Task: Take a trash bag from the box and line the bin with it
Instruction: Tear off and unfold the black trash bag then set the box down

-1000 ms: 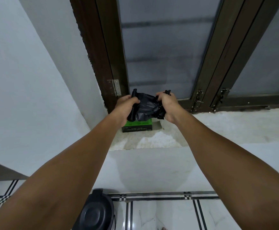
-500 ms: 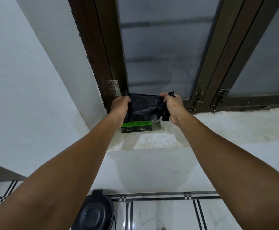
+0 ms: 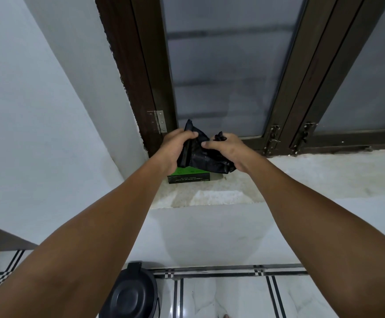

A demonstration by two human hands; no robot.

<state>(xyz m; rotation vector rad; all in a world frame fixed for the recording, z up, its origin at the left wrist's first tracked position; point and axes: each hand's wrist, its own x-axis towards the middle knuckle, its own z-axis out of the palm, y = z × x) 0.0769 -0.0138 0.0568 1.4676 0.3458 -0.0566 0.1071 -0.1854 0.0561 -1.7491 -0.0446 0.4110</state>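
Observation:
A crumpled black trash bag (image 3: 200, 157) hangs between both hands above the window sill. My left hand (image 3: 175, 146) grips its left side, and my right hand (image 3: 227, 149) grips its right side, thumbs close together on top. Directly beneath the bag lies a flat green and black box (image 3: 188, 176) on the sill, partly hidden by the bag. On the floor below, close to my left forearm, stands a black bin (image 3: 130, 294) with its lid shut.
The pale stone sill (image 3: 301, 177) runs along a dark wooden window frame (image 3: 285, 99) with frosted panes and metal latches (image 3: 272, 140). A white wall (image 3: 38, 134) rises at the left. The floor (image 3: 232, 294) has white tiles with black stripes.
Half a second ago the bag was stretched wide between my hands. Now the hands have come together and the bag is bunched up between them.

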